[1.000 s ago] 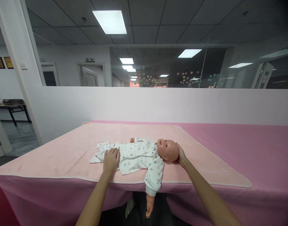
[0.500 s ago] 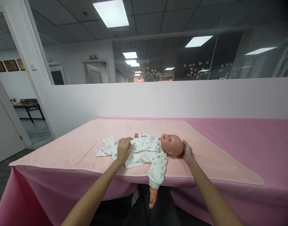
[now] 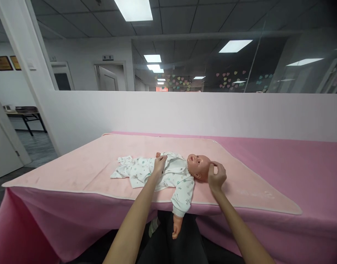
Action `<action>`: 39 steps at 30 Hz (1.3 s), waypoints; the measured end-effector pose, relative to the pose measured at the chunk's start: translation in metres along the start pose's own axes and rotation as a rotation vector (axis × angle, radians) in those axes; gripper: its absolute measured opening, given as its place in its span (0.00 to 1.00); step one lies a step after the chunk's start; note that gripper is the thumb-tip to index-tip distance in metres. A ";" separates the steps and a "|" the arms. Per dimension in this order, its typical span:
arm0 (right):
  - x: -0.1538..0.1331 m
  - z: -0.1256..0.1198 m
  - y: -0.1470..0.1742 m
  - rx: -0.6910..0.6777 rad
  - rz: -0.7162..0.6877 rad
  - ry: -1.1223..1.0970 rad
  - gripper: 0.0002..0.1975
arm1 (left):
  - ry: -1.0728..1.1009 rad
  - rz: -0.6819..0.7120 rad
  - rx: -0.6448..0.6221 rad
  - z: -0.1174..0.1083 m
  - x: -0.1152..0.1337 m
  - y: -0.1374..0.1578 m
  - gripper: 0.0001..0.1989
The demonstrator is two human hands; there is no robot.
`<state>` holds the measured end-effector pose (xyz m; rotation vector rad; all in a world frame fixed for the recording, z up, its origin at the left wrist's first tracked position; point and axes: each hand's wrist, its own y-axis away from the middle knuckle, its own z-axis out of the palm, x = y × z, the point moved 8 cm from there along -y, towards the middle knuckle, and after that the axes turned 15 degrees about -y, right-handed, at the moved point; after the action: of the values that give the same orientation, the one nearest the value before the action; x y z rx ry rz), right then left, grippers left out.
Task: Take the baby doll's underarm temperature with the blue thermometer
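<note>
A baby doll (image 3: pixel 199 167) lies on its back with its head to the right, dressed in a white patterned jacket (image 3: pixel 175 179) and matching trousers (image 3: pixel 138 170). My left hand (image 3: pixel 158 165) is closed on the front of the jacket at the doll's belly; its fingertips are partly hidden. Beside the crown of the doll's head, my right hand (image 3: pixel 218 176) is bent with a gap between thumb and fingers, its fingertips at the head and nothing held. One doll arm (image 3: pixel 177 225) hangs over the near edge.
A pale pink blanket (image 3: pixel 83 165) lies under the doll on a table with a darker pink cloth (image 3: pixel 281 165). Behind the table stands a white low wall (image 3: pixel 185 113) with glass above. My legs (image 3: pixel 174 245) are under the near edge.
My left hand has moved right from the doll's lower body to the jacket front. My right hand has shifted slightly and its fingers have bent. The view has tilted down a little.
</note>
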<state>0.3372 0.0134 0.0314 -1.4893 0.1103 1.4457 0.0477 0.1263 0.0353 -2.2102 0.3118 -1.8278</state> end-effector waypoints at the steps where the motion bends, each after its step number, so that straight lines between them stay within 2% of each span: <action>1: -0.016 0.017 0.007 -0.116 -0.066 0.038 0.10 | 0.038 -0.016 -0.009 -0.001 -0.003 -0.001 0.14; 4: -0.060 0.092 0.040 -0.603 -0.315 0.204 0.11 | 0.146 -0.050 -0.035 0.001 -0.008 -0.003 0.16; 6: -0.076 0.135 0.058 -0.782 -0.464 0.328 0.13 | 0.204 -0.061 -0.036 0.003 -0.010 -0.002 0.17; 8: -0.075 0.171 0.067 -0.888 -0.518 0.443 0.13 | 0.250 -0.066 -0.031 0.004 -0.011 -0.002 0.18; 10: -0.063 0.197 0.067 -0.939 -0.505 0.604 0.14 | 0.282 -0.070 -0.030 0.004 -0.012 -0.001 0.19; 12: -0.048 0.212 0.063 -0.940 -0.469 0.821 0.17 | 0.302 -0.073 -0.037 0.005 -0.013 -0.001 0.20; 14: -0.035 0.217 0.059 -0.912 -0.433 1.035 0.18 | 0.311 -0.078 -0.044 0.006 -0.015 -0.001 0.20; 16: -0.030 0.215 0.057 -0.873 -0.393 1.168 0.19 | 0.311 -0.080 -0.041 0.006 -0.016 -0.001 0.20; 18: -0.032 0.211 0.059 -0.831 -0.371 1.195 0.20 | 0.301 -0.076 -0.027 0.006 -0.015 -0.001 0.20; 21: -0.050 0.199 0.066 -0.760 -0.435 1.075 0.19 | 0.261 -0.050 0.004 0.001 -0.009 0.000 0.19; 23: -0.066 0.180 0.070 -0.701 -0.479 0.903 0.18 | 0.217 -0.021 0.032 -0.002 -0.004 0.003 0.17; 25: -0.077 0.146 0.067 -0.586 -0.416 0.683 0.18 | 0.173 0.010 0.066 -0.003 0.003 0.012 0.15; 27: -0.077 0.095 0.057 -0.367 -0.211 0.432 0.20 | 0.048 0.097 0.103 -0.001 0.013 0.026 0.12; 28: -0.073 0.070 0.053 -0.267 -0.084 0.271 0.22 | -0.174 0.249 0.143 0.001 0.027 0.036 0.12; 29: -0.068 0.051 0.053 -0.222 0.040 0.093 0.23 | -0.407 0.406 0.143 0.009 0.040 0.047 0.12; 31: -0.068 0.034 0.056 -0.260 0.205 -0.201 0.24 | -0.757 0.676 0.059 0.034 0.056 0.069 0.11; 33: -0.081 0.030 0.059 -0.346 0.252 -0.341 0.23 | -0.956 0.797 0.067 0.044 0.061 0.081 0.11; 35: -0.098 0.030 0.059 -0.396 0.239 -0.358 0.22 | -1.044 0.837 0.107 0.045 0.063 0.084 0.11; 39: -0.123 0.035 0.061 -0.475 0.198 -0.309 0.21 | -1.090 0.850 0.132 0.043 0.064 0.081 0.11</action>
<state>0.2383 -0.0601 0.1020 -1.6368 -0.3035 1.9409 0.1017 0.0316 0.0604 -2.1067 0.6877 -0.1428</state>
